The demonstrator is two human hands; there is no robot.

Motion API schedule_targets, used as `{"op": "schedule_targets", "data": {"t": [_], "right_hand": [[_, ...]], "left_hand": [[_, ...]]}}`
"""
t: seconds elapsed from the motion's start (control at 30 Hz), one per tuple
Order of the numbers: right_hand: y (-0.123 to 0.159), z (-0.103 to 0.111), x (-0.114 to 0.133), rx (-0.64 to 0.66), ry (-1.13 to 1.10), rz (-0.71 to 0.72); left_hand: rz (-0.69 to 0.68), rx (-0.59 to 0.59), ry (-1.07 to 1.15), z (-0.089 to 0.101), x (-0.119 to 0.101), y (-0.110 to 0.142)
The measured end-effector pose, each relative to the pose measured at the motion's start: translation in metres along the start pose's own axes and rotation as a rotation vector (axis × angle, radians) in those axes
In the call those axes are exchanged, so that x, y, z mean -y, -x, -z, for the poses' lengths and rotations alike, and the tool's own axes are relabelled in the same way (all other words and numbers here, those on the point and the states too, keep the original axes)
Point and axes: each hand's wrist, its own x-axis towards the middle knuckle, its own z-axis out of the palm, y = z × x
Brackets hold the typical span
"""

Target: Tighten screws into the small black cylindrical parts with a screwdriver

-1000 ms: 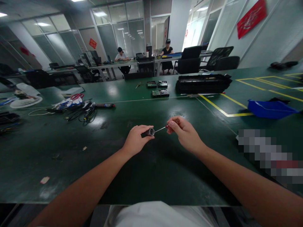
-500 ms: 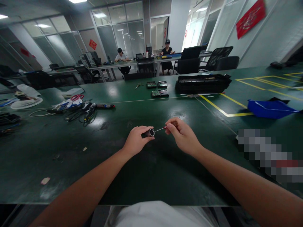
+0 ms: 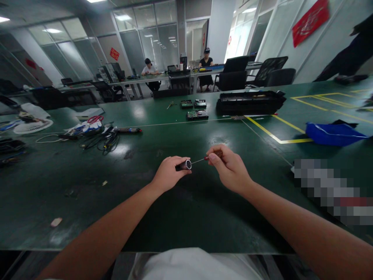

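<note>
At frame centre the left hand (image 3: pixel 166 175) clamps a small tube (image 3: pixel 184 165) just above the surface (image 3: pixel 87 194), open end rightward — so the right hand (image 3: pixel 230 168), pinching a thin screwdriver (image 3: pixel 201 159), can probe it. Farther back lie circuit boards (image 3: pixel 197 114).

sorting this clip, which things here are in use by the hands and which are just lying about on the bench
In use:
left hand gripping a small metal cylinder
right hand holding a thin red-handled screwdriver, tip at the cylinder's open end

Lying about:
scissors
cables
circuit boards
black case
blue bag
</note>
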Motion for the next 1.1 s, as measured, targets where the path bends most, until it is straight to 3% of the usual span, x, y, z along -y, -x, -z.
{"op": "schedule_targets", "data": {"t": [0.73,0.93,1.1], "right_hand": [[-0.0050,0.0035,0.0036,-0.067,0.185,-0.055],[-0.0048,0.0029,0.0032,-0.082,0.174,-0.059],[-0.0054,0.0029,0.0028,-0.086,0.170,-0.040]], "left_hand": [[0.048,0.043,0.071,0.0006,-0.0018,0.0023],[0.113,-0.084,0.217,0.0007,-0.0037,0.0020],[0.184,-0.105,0.559,-0.0013,0.0026,-0.0004]]}}
